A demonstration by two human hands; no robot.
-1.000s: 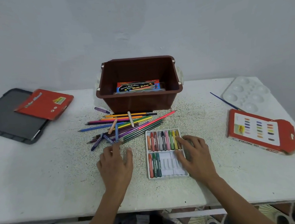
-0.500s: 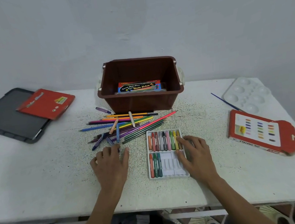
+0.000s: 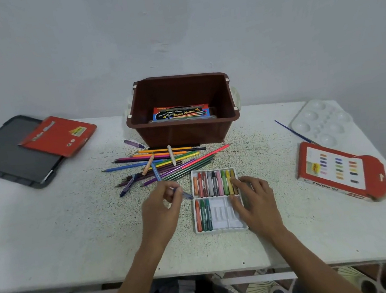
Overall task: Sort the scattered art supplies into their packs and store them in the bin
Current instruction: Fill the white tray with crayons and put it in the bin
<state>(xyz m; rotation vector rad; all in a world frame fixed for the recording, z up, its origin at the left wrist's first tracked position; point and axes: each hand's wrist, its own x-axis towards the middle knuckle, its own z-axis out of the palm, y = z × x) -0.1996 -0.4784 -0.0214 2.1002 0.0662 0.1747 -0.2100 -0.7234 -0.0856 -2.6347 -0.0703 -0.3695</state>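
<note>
- While the right grip (image 3: 257, 201) lies spread, fingers flat on the right side of the tray (image 3: 222, 215), the left grip (image 3: 163, 206) pinches a blue crayon (image 3: 188, 196) between thumb and fingertips.
- Head view, the only one: the crayon is held over the counter (image 3: 76, 233), just left of the tray, about level with the divide between its two rows.
- Long axis runs slantwise, far-left to near-right. The free end points at the tray. Which end is the tip is too blurred to tell.
- Step in hand, as I judge it: refilling the tray. The far row looks full. The near row has three crayons at its left and the other slots bare.
- Next move likely calls for turning the crayon to lie near-to-far, matching the slots, then pressing it in beside the green ones.
- Loose crayons lie among the pencils (image 3: 164, 160) in front of the bin (image 3: 185, 132).
- The box (image 3: 336, 172) sits at the right, well apart.
</note>
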